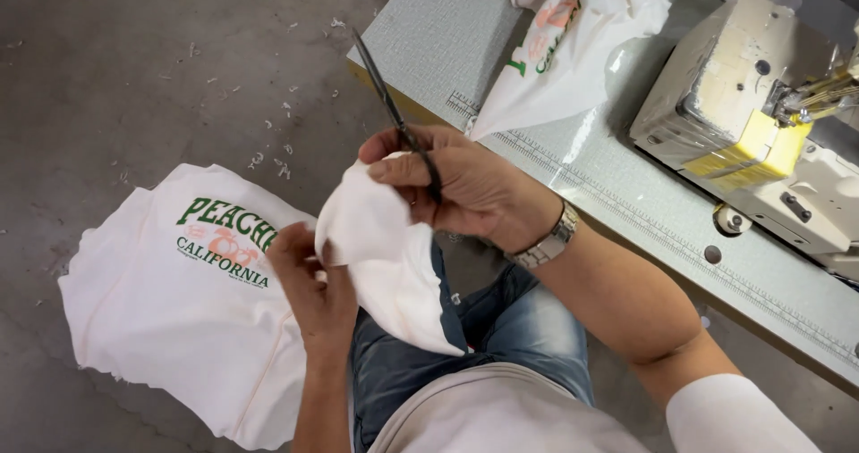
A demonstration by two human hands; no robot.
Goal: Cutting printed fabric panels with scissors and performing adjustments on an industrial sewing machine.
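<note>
Grey concrete floor (134,59) flecked with thread scraps; a grey tabletop (555,162) carries a cream sewing machine (761,122). Over the lap, the left hand (313,283) fingers pinch a white fabric piece (380,256); the right hand (456,185) fingers grip black scissors (394,113), blades together. A printed shirt (179,301) lies on the floor, just left.
</note>
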